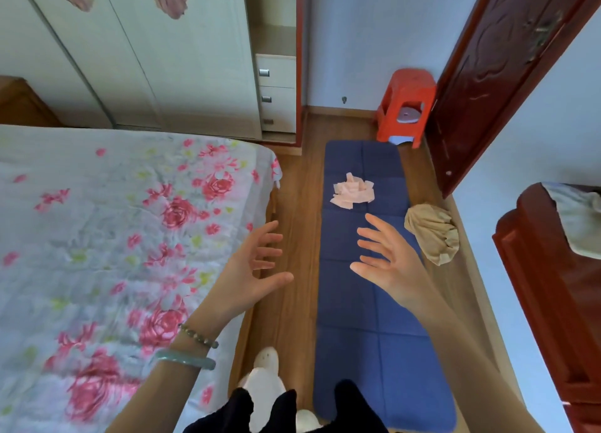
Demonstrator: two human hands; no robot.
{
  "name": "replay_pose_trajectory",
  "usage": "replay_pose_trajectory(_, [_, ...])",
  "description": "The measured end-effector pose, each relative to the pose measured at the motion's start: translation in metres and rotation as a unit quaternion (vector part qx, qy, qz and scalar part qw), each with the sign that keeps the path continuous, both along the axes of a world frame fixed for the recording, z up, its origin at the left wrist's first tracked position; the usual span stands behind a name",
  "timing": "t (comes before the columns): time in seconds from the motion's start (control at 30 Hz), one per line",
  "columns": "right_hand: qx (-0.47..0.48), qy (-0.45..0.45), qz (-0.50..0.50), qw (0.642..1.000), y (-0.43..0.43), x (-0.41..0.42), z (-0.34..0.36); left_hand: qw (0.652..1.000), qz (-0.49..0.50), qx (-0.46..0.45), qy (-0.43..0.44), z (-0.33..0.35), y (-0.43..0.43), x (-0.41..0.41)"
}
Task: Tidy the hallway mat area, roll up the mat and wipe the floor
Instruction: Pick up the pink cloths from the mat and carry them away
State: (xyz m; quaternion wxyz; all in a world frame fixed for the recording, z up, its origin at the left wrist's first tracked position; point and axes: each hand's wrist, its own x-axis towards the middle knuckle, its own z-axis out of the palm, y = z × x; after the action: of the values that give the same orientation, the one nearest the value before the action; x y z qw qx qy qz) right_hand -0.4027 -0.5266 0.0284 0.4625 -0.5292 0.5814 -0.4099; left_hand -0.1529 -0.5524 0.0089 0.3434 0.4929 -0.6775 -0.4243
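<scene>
At the bottom edge, dark trouser legs (283, 413) and a white slipper (266, 364) stand on the wooden floor (292, 319), in the strip between the bed (97, 237) and the mat (374, 351). The blue mat lies flat and unrolled, its long side running away from the person, parallel to the bed on the left and the wall on the right. Above the feet both hands are raised in the air, palms turned toward each other and apart. The left hand (252, 270), with a bead bracelet (198, 335) and a pale green bangle (185, 359) on its wrist, hovers over the bed's edge and the floor strip; its fingers (270, 237) are spread and released, grasping nothing. The right hand (390, 263) hovers over the middle of the mat, fingers likewise splayed and released, touching nothing. Just right of that hand a crumpled tan cloth (434, 234) sits on the floor, overlapping the mat's right edge. Farther along, a crumpled pink tissue (353, 192) rests on the mat, well beyond the fingertips. The bed carries a white cover with pink flowers. Past the mat's far end a red plastic stool (406, 107) stands beside the open dark-red door (494, 75). To the left of the stool, a pale wardrobe (146, 58) with small drawers (276, 91) lines the far wall.
</scene>
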Motion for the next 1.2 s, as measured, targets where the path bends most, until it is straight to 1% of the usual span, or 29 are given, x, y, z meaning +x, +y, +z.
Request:
replay_pose_trajectory(0.23, [-0.014, 0.012, -0.021, 1.0, -0.119, -0.002, -0.014, 0.999, -0.034, 0.001, -0.003, -0.013, -0.135, 0.004])
replay_pose_trajectory(0.37, [-0.024, 0.02, -0.056, 0.998, -0.194, -0.001, -0.007, 0.998, -0.063, -0.009, -0.008, -0.005, -0.226, 0.006])
replay_pose_trajectory(0.5, [-0.04, 0.031, -0.071, 0.996, -0.264, 0.008, 0.002, 0.995, -0.096, -0.014, -0.015, 0.003, -0.312, 0.008])
replay_pose_trajectory(0.73, [-0.03, 0.02, -0.095, 0.995, -0.367, 0.012, -0.001, 0.992, -0.128, -0.002, -0.018, -0.003, -0.427, 0.001])
replay_pose_trajectory(0.97, [-0.017, 0.007, -0.102, 0.995, -0.478, -0.012, -0.014, 0.991, -0.134, 0.009, -0.012, -0.011, -0.538, -0.028])
replay_pose_trajectory(1.2, [-0.023, -0.007, -0.132, 0.991, -0.607, -0.069, -0.018, 0.988, -0.149, -0.009, -0.034, -0.006, -0.674, -0.088])
